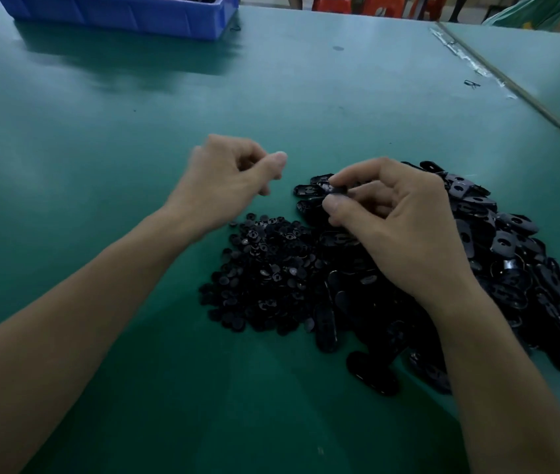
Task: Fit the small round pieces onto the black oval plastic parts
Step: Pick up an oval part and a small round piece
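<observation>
Two piles sit on the desk: small round pieces just under the left hand, curled, contents unclear; oval parts rightward. The right hand pinches one oval part, lying crosswise, pointing leftward.

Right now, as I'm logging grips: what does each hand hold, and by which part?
Right hand pinches a black oval part by its edges; left hand: cannot tell.

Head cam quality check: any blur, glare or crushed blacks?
Head view: dim overall; the left hand is motion-blurred; the right hand, pinching a black oval plastic part, is sharper; the heap of black plastic parts merges into near-solid black; soft sheen on the green table.
</observation>
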`<state>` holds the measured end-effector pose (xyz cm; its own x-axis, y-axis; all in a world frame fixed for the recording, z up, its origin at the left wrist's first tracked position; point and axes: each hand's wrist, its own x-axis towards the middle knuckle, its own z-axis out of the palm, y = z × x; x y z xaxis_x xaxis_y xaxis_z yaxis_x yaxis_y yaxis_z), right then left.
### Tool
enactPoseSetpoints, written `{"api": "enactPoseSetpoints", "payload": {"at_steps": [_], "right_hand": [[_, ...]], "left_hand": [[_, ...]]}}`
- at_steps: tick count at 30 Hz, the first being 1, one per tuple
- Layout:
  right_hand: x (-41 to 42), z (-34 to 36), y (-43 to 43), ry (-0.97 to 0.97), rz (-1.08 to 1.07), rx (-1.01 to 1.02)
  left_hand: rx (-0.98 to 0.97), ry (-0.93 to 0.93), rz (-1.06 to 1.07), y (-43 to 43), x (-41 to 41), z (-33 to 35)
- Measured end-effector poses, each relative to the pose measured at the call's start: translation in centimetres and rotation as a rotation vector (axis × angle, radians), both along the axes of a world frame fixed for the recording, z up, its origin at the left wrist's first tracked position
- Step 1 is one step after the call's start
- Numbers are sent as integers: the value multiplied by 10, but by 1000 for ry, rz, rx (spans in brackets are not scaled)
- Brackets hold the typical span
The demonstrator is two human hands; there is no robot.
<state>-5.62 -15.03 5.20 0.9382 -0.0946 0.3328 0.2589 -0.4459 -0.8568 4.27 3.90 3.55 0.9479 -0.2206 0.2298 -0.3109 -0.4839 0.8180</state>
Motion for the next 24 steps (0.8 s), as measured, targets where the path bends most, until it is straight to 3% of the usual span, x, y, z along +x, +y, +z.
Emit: {"api": "enactPoseSetpoints", "payload": {"at_steps": [3, 6, 10, 24], "right_hand": [[-3, 1, 0, 16, 43, 70], [-3, 0, -1, 25, 66, 86], [0, -2, -6, 89, 82, 131], [4, -4, -6, 46, -13, 204]], "left_hand": [[-117, 242, -197, -12, -19, 13], [-203, 322, -307, -17, -29, 20], [-258, 298, -317, -17, -31, 21], [-258, 253, -288, -20, -32, 18]]}}
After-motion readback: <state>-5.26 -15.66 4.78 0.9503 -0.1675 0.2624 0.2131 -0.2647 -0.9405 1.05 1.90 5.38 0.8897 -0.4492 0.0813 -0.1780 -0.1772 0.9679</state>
